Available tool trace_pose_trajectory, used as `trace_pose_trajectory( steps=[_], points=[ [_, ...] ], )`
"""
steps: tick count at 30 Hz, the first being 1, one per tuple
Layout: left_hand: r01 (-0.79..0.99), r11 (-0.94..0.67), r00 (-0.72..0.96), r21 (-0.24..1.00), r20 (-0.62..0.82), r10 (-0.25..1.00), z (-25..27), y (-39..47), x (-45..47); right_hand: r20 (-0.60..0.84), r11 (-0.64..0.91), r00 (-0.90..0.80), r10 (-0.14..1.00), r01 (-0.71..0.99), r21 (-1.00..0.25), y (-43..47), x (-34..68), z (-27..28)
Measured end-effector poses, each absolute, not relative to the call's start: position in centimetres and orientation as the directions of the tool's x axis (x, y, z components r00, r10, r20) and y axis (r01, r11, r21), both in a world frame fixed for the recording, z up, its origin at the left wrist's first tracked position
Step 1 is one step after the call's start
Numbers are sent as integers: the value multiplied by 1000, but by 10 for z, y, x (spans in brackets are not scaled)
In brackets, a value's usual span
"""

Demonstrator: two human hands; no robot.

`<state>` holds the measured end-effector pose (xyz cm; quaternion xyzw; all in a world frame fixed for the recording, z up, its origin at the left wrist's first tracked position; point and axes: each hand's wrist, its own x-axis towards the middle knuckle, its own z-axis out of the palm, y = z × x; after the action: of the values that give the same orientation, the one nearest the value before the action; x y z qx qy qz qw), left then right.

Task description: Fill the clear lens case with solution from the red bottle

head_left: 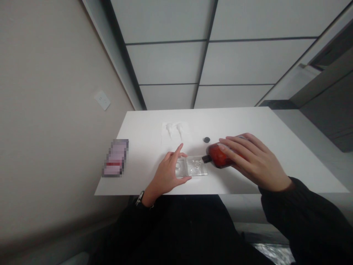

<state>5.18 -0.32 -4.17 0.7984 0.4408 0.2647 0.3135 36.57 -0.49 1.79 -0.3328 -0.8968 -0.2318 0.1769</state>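
Note:
My right hand [252, 162] is wrapped round the body of a red bottle [219, 156]. The bottle is tilted on its side, with its dark neck [206, 159] pointing left over the right end of a clear plastic tray [197, 167]. My left hand [167, 171] steadies the tray's left end, thumb along the near edge and fingers at the far edge, the index finger raised. Small round hollows show in the tray; whether liquid lies in them I cannot make out. A round black cap [206, 140] lies on the table behind the bottle neck.
Two white pieces with thin stems, like pump heads [179, 129], lie on a white sheet [165, 139] at the back of the white table [143, 125]. A pixelated pink pack [116, 158] stands at the left edge. A wall and panelled doors border the table.

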Motion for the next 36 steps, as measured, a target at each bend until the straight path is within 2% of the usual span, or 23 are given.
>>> trace_pose_trajectory(
  steps=[11,36],
  points=[
    [540,-414,472,733,144,870,-42,-3,51,456,663,-743,490,657,359,-4,365,24],
    [534,-434,477,725,166,863,-45,-2,51,407,671,-757,512,648,361,-4,369,30]
  ],
)
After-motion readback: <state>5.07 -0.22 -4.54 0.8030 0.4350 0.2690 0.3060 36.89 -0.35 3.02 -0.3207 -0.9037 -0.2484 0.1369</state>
